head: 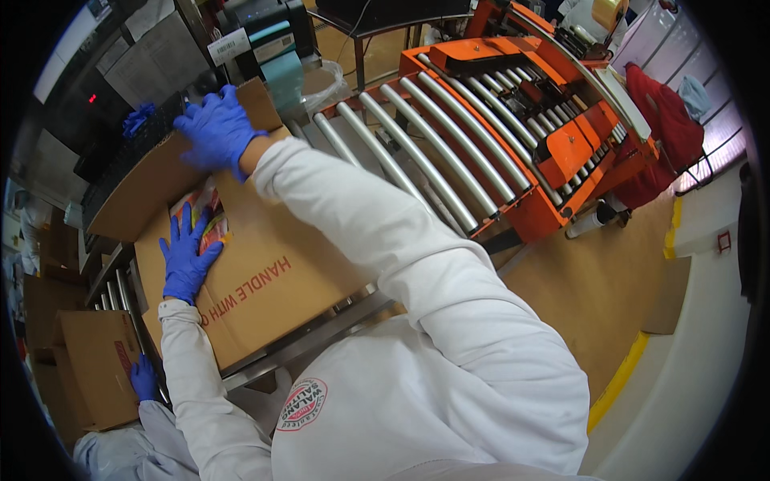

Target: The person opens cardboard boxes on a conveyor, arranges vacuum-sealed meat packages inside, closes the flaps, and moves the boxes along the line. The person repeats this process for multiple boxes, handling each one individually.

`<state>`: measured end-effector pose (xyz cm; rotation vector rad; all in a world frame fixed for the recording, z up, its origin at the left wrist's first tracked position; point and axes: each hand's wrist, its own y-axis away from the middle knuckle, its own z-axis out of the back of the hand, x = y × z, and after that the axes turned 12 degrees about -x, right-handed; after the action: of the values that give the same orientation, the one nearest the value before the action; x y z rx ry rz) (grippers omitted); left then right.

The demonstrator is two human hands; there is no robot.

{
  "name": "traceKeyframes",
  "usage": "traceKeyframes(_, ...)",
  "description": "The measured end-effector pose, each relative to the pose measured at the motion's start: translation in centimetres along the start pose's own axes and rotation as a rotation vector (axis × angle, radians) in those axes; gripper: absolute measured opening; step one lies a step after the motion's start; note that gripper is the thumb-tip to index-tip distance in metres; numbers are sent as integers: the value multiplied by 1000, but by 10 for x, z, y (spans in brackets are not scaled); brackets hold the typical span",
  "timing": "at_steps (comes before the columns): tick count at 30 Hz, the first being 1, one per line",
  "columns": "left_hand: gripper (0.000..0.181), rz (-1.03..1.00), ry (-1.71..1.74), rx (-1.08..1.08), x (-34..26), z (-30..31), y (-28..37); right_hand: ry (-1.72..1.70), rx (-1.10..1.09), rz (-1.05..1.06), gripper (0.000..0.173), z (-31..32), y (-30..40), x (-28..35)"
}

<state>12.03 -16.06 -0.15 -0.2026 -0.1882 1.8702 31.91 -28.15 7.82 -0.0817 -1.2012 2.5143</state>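
Note:
A large cardboard carton (289, 300) with red printed writing lies before me on a metal-framed roller conveyor. My left hand (189, 258), in a blue glove, presses flat on its near flap with fingers spread, beside a gap. Through that gap show colourful printed plastic packs (210, 231). My right hand (219, 132), also blue-gloved and slightly blurred, is over the far corner, fingers apart. Close by it stand a raised long flap (141, 186) and a raised end flap (258, 102). Its palm side is hidden.
An orange carton-sealing machine (571, 144) with steel rollers (421, 144) is at right. A label printer (271, 36) and a dark keyboard (114, 174) are beyond the carton. At lower left, a co-worker's gloved hand (144, 377) touches another carton (96, 367).

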Motion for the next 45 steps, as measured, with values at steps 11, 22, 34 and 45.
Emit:
traceKeyframes(11, 43, -22, 214, -650, 47, 20, 43, -120, 232, -4, 45, 33, 133, 49)
traceKeyframes(22, 51, 305, 975, -278, 139, -7, 114, -206, 239, 9, 36, 41, 135, 28)
traceKeyframes(34, 43, 264, 1098, -389, -37, -7, 29, 98, 260, -36, 43, 68, 159, -131)
traceKeyframes(45, 51, 287, 999, -321, -160, -63, -75, -170, -889, -886, 13, 163, 237, -447)
